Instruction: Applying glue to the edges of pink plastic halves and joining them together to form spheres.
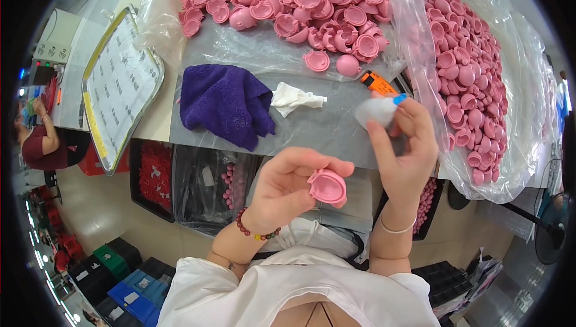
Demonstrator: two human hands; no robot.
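Between the fingers and thumb of my left hand (281, 184) is a pink plastic shell piece (329, 188), its hollow side facing up. My right hand (409, 156) is closed on a rounded, whitish thing (375, 111) with a blue tip, which looks like a small squeeze bottle; motion blurs it. It is above the grey table mat, beside an orange-handled tool (378, 83). A purple cloth (225, 102) lies crumpled beyond my left hand, and a crumpled white tissue (295, 99) sits at its right edge.
Loose pink shells (306, 0) are heaped at the back of the table. More fill a clear plastic bag (522, 87) on the right. A framed sheet (120, 81) stands at the left. Bins below the table edge include one of red parts (155, 171). Another person (45, 138) sits far left.
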